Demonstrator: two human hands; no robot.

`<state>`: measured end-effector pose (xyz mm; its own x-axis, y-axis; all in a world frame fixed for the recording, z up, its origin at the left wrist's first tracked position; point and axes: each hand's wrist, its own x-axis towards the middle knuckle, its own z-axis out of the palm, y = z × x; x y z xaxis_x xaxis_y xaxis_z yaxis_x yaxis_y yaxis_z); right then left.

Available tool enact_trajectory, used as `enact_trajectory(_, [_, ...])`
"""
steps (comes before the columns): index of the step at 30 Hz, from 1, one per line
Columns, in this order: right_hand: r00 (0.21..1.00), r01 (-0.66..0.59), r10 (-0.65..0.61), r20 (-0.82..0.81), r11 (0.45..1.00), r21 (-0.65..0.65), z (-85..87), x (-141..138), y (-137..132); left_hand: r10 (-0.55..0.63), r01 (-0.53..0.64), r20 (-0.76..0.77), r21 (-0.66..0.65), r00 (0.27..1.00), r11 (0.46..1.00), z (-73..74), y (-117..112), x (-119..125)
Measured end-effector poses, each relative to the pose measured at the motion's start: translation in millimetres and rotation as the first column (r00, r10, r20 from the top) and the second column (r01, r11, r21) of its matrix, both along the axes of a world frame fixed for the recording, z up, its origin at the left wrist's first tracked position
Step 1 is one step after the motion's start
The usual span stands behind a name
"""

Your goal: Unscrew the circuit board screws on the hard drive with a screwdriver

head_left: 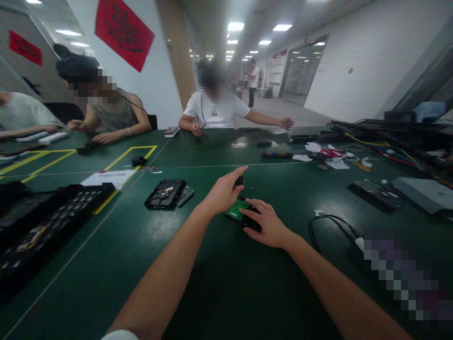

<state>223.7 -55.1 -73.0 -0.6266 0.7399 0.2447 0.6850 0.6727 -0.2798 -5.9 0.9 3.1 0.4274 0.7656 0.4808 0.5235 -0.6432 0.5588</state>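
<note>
A hard drive with a green circuit board (238,209) facing up lies on the dark green table (226,283) in front of me. My left hand (225,191) is closed around a small dark tool (239,180) held upright just above the drive's far edge. My right hand (266,223) rests on the drive's near right corner, fingers curled over its edge and pressing on it.
Another black hard drive (165,193) with a loose green board lies to the left. Black trays (46,222) fill the left edge. A cable (329,222), boards and a grey box (424,191) lie right. Two people sit across the table; red scissors (331,152) are beyond.
</note>
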Motion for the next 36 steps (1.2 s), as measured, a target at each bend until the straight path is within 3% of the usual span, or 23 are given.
enact_trajectory(5, [1.0,-0.001,0.001,0.002,1.0,0.003,-0.1,0.2,0.1,0.109,-0.106,-0.05,0.054,0.993,0.993,-1.7,1.6,0.4])
enact_trajectory(11, [1.0,0.0,0.0,-0.008,1.0,0.01,-0.7,0.5,0.2,0.004,-0.004,0.011,0.029,1.0,1.0,-4.5,1.6,0.9])
enact_trajectory(18, [1.0,0.004,-0.004,-0.002,1.0,0.013,-1.1,-0.1,-0.1,0.098,-0.096,-0.046,0.048,0.994,0.994,-1.3,0.9,2.3])
enact_trajectory(36, [1.0,-0.009,0.009,-0.005,0.999,0.034,-3.4,0.6,0.6,0.102,-0.109,0.074,0.095,0.992,0.989,6.2,-4.1,3.2])
